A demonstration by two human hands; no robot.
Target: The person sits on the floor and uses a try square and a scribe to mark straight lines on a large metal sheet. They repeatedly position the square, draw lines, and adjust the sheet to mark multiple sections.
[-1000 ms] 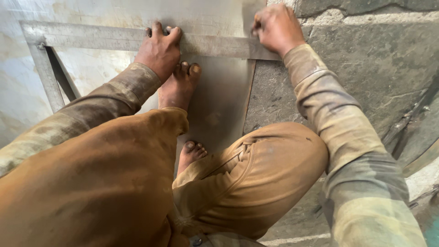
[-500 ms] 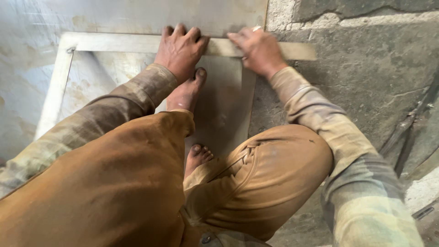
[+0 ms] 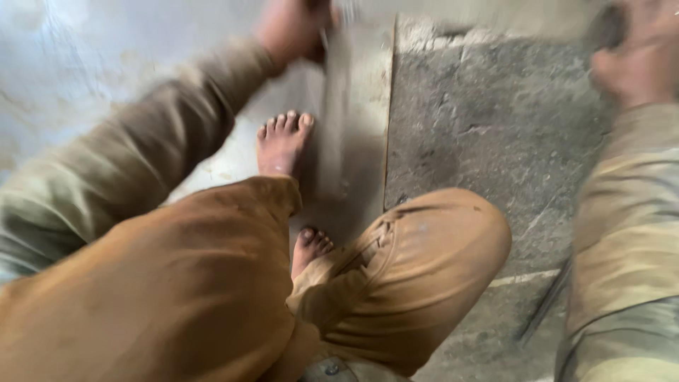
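The view is heavily blurred by motion. My left hand [image 3: 286, 28] is at the top edge, closed around the upper end of a long flat metal strip [image 3: 334, 120]. The strip runs down toward me over a thin metal sheet [image 3: 92, 78] lying on the floor. My right hand [image 3: 636, 64] is far to the right over the stone floor, away from the strip, fingers curled; blur hides whether it holds anything. One bare foot [image 3: 283, 141] presses on the sheet just left of the strip. I am squatting in brown trousers.
The sheet's right edge ends at rough grey stone floor [image 3: 481, 120]. My other foot [image 3: 311, 247] is tucked under my bent knee. A thin dark rod [image 3: 544, 304] lies on the floor at the lower right.
The strip lay crosswise under both hands; now it points toward me, held by the left hand alone. My right hand has let go and swung off to the right. The view has shifted.
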